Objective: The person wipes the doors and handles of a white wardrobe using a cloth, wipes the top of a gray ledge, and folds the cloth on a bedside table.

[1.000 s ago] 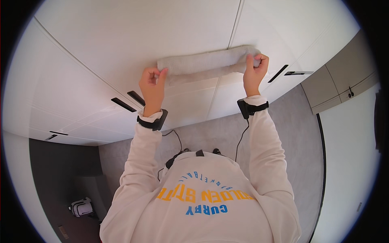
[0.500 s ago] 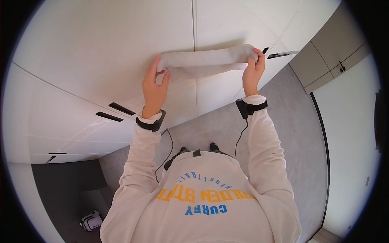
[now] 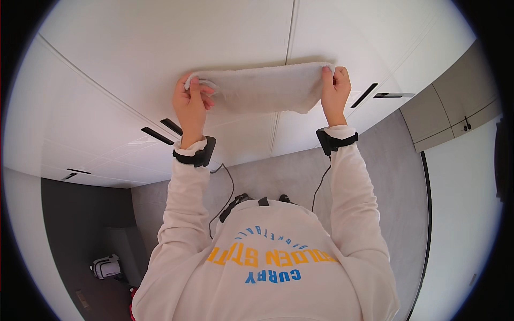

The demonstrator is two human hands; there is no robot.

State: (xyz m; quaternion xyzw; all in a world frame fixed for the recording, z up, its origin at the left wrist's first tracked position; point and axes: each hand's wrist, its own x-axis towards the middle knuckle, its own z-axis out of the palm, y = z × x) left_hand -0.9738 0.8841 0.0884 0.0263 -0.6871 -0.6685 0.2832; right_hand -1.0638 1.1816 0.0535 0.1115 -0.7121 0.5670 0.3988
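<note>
A light grey cloth, towel-like, is stretched sideways between my two hands in front of white cabinet doors. Its upper edge runs nearly straight and its lower part hangs down. My left hand pinches the left corner, where a bit of cloth is bunched over the fingers. At the opposite end my right hand grips the right corner between thumb and fingers. Whether the cloth touches the doors I cannot tell. Each wrist wears a black strap with a small box and a cable.
Dark slot handles sit left of my hands and another handle to the right. Grey floor lies below. A dark recess at lower left holds a grey-white bag. Beige cabinets stand at far right.
The folded cloth has opened out and its lower part now hangs down as a flat panel. My left hand moved left and turned its fingers inward. The view has shifted slightly.
</note>
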